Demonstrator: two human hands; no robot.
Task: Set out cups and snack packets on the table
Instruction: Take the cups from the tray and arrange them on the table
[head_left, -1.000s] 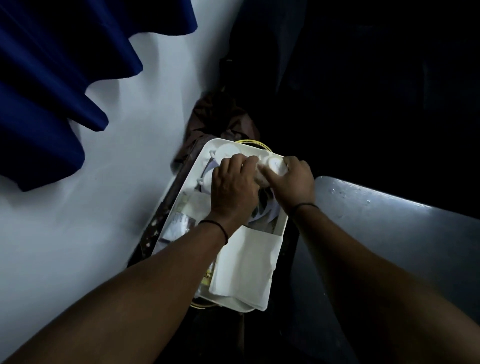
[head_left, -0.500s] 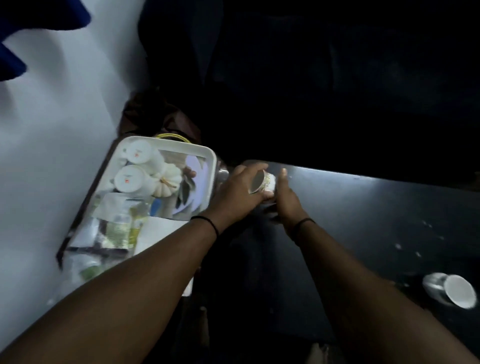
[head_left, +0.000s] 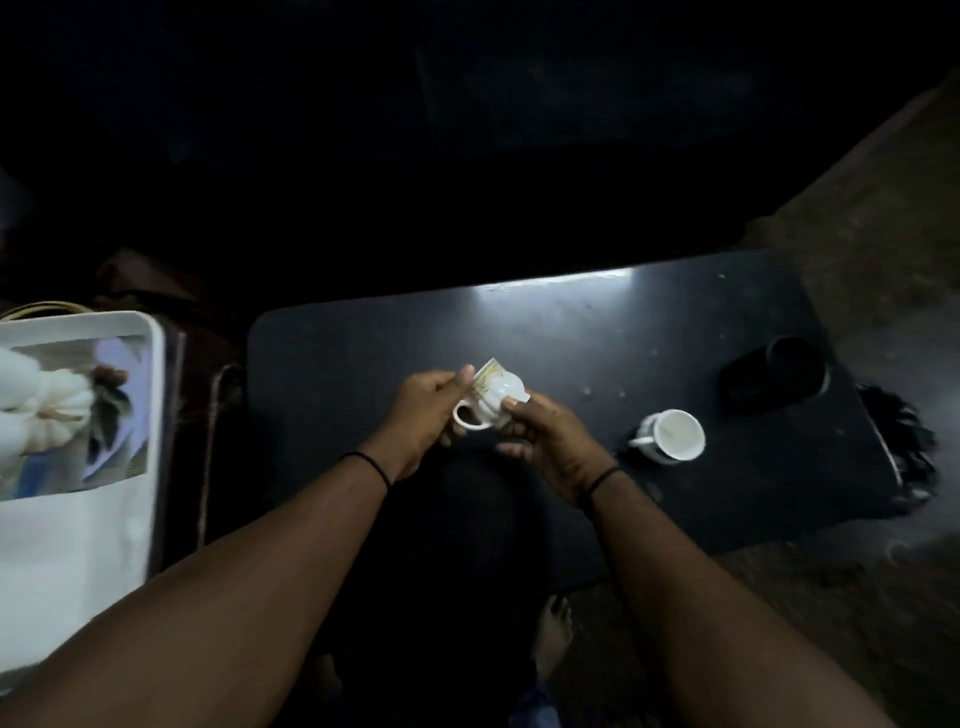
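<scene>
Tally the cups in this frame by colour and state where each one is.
White cups: 2, one held tilted between the left hand and right hand, one upright on the table
Dark cups: 1, upright near the table's right end
Total: 3

Dim home room: low black table (head_left: 571, 332), teacup (head_left: 672, 435).
</scene>
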